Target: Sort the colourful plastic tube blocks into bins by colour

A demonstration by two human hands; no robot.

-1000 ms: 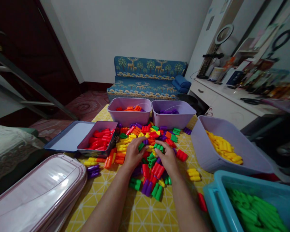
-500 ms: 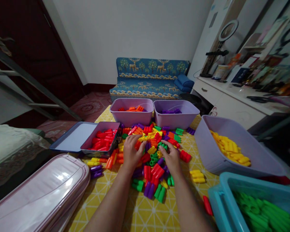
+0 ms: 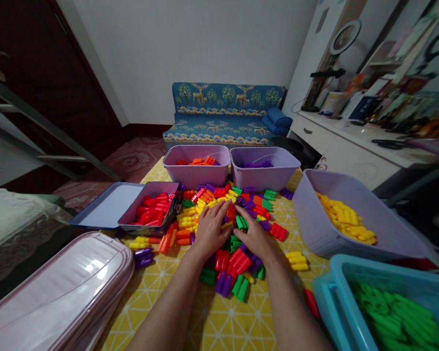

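A mixed pile of red, yellow, orange, purple and green plastic tube-shaped building blocks lies on the table, with both hands over it. My left hand [image 3: 211, 230] is palm down above the middle of the pile, fingers stretched out; what lies under its palm is hidden. Close on its right, my right hand [image 3: 255, 236] has thumb and index finger around a green block [image 3: 241, 223]. Joined red blocks [image 3: 239, 261], purple blocks [image 3: 224, 284] and green blocks [image 3: 240, 288] lie below the hands, at the pile's near edge.
Lilac bins hold orange blocks [image 3: 205, 161], purple blocks [image 3: 258, 164] and yellow blocks [image 3: 346, 222]. A blue bin [image 3: 336, 297] with green blocks stands front right. At left are a tin [image 3: 122, 222] of red blocks and stacked lids [image 3: 66, 292]. A yellow patterned cloth [image 3: 161, 292] covers the table.
My left hand has moved right across the pile, its fingers now stretched toward the right hand. My right hand has shifted slightly left with the green block. The view has tilted a little.
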